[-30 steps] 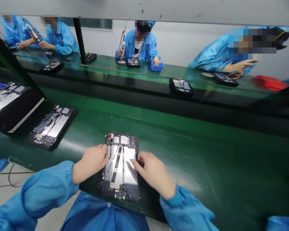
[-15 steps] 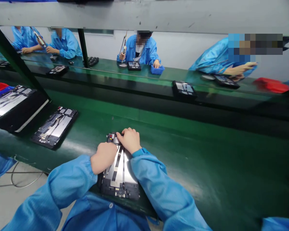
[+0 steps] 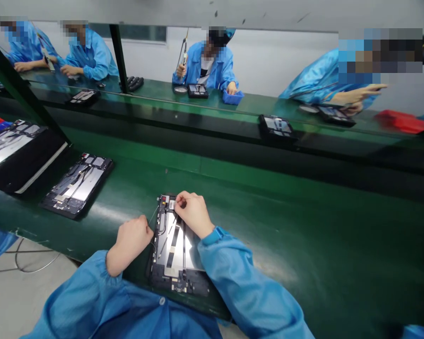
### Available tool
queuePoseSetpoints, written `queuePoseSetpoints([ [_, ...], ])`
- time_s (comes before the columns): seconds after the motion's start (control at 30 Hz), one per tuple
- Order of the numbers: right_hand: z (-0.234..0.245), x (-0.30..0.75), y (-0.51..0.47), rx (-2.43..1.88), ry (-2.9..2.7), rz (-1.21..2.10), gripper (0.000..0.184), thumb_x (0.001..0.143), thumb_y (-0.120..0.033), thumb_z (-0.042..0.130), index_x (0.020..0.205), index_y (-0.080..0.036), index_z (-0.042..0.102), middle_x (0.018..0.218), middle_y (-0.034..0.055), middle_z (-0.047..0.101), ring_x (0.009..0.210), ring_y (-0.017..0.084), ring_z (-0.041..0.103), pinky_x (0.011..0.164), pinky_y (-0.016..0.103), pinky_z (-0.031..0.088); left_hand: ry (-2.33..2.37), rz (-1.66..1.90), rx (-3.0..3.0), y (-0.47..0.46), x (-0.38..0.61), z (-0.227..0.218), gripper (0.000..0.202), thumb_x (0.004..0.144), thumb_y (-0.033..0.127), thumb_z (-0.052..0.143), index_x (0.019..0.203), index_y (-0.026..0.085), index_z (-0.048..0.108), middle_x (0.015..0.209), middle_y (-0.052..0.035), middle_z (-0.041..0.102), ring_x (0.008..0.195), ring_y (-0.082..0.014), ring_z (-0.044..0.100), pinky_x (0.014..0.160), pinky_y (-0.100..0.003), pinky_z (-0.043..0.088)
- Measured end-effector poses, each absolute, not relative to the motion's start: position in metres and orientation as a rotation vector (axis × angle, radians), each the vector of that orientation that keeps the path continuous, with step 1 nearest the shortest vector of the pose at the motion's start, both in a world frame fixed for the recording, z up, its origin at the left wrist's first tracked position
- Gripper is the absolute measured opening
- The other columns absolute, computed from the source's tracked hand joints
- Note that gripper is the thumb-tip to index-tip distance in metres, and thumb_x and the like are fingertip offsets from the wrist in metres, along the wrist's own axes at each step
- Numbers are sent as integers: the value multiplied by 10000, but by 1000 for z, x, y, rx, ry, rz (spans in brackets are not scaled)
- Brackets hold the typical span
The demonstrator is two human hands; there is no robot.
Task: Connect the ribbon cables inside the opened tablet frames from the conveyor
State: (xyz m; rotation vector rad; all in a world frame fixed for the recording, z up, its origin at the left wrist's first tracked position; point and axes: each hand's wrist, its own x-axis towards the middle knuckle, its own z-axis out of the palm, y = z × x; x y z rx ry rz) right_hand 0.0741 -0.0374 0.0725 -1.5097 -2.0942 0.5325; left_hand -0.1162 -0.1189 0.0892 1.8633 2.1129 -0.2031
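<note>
An opened tablet (image 3: 176,247) was seen lying back-up at the near edge of the green belt (image 3: 304,226), dark frame around silvery shielding, a black ribbon strip down its middle. The right hand (image 3: 192,212) was pressed fingertips-down on its top edge. The left hand (image 3: 132,240) was curled narrow, pinching a thin wire (image 3: 152,217) beside the left rim.

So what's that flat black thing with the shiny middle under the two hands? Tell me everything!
It is an opened tablet lying flat on the green belt, back cover off. Inside a dark frame sit silvery metal plates, a black strip and thin wires. The right hand pinches at its top edge; the left hand rests at its left side.
</note>
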Motion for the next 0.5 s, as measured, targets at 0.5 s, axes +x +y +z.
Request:
queuePoseSetpoints([
  [0.5,66,74,-36,-1409,-2016,762,135,693,-89,593,745,-211,620,697,-36,672,667,137,617,655,222,417,1718,513,2222,-111,-124,58,288,840,69,446,1073,186,567,1069,-84,607,1016,-239,545,902,-377,455],
])
